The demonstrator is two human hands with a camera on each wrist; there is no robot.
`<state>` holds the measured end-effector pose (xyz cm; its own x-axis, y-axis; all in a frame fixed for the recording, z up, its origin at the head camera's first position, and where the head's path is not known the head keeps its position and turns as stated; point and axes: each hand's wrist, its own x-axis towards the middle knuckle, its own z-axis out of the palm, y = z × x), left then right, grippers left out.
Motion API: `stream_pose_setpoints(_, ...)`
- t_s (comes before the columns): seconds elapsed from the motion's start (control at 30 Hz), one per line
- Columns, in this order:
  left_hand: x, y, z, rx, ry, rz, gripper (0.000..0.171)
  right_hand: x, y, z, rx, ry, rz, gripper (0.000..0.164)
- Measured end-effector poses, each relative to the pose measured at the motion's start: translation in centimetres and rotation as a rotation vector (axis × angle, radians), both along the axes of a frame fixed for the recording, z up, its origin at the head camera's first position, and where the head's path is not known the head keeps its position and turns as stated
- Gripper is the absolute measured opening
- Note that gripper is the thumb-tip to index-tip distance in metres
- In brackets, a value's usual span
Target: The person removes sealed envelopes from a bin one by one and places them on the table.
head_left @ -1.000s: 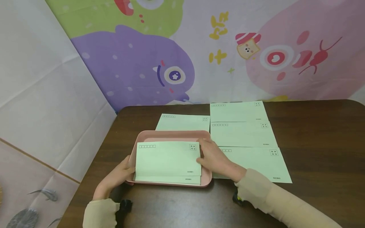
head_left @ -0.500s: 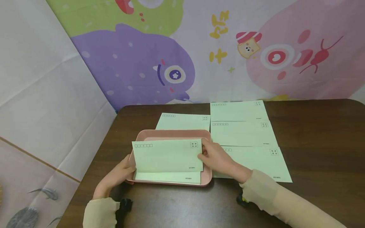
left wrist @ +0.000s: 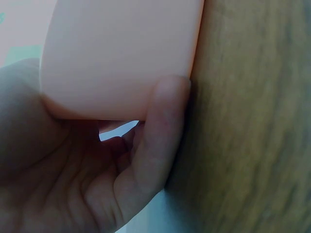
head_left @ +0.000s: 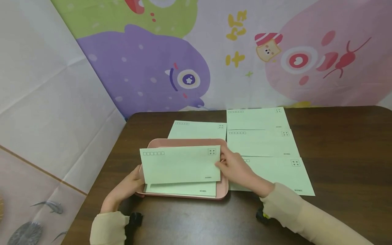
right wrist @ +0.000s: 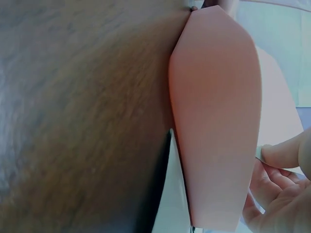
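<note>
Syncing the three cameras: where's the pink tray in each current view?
Head: pink tray below centre, slightly left, partly covered by envelopes.
Left wrist: upper left, cut off by the top edge; left hand holds its end.
Right wrist: right of centre, nearly top to bottom; right hand at lower right.
Shared landmark: brown table, in all three.

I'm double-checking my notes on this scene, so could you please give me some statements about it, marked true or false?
1. The left hand grips the pink tray. True.
2. Three envelopes lie on the table, right of the tray. True.
3. The right hand holds nothing. False: it pinches the upper envelope.
4. The upper envelope lies flat on the table. False: it is held above another envelope in the tray.
5. A purple cartoon creature shows on the backdrop. True.
</note>
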<state>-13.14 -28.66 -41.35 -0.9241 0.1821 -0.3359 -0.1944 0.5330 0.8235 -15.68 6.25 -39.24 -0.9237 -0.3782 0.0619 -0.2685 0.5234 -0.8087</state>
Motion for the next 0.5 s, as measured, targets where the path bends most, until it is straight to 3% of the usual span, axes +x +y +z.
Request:
stream_pose_setpoints(0.2, 0.0, 0.0, -0.1, -0.01, -0.003, -0.006, 0.06, 0.1, 0.5, 0.2, -0.085, -0.039, -0.009, 0.042)
stream_pose_setpoints(0.4, 0.0, 0.0, 0.1, -0.044, 0.001, 0.001, 0.058, 0.5, 1.2, 0.6, -0.087, -0.078, -0.072, 0.017)
stream_pose_setpoints(0.5, -0.1, 0.0, 0.1, -0.062, -0.001, -0.007, 0.057, 0.7, 1.5, 1.0, -0.098, -0.093, -0.079, 0.014)
